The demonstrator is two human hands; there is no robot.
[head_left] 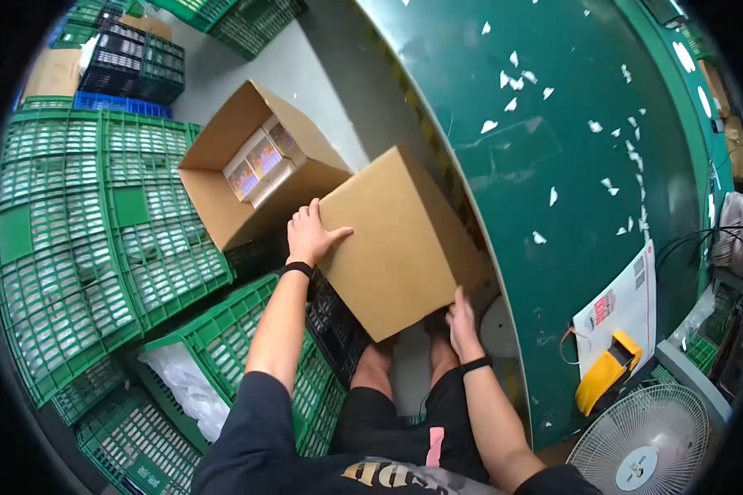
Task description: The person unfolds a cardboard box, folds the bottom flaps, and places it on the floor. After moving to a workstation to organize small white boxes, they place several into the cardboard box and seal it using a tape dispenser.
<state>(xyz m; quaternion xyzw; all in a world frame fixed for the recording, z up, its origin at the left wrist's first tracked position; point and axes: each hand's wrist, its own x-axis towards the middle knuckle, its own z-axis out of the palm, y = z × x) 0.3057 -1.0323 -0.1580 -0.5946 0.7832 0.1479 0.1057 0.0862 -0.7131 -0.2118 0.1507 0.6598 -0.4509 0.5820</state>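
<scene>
A closed brown cardboard box (388, 243) is tilted between my two hands, just left of the green table. My left hand (309, 235) grips its left edge, with the thumb stretched over the top face. At the lower right corner, my right hand (462, 320) holds the box from the side, its fingers partly hidden beneath. Beyond my left hand stands an open cardboard carton (215, 194) with its flaps up. Several small printed boxes (260, 161) sit inside that carton.
Green plastic crates (66, 223) are stacked along the left, one holding a clear plastic bag (194, 388). To the right, the green table (504, 198) carries scattered white paper scraps, a yellow tape dispenser (607, 375) and a printed sheet (627, 305). A fan (644, 445) stands at the lower right.
</scene>
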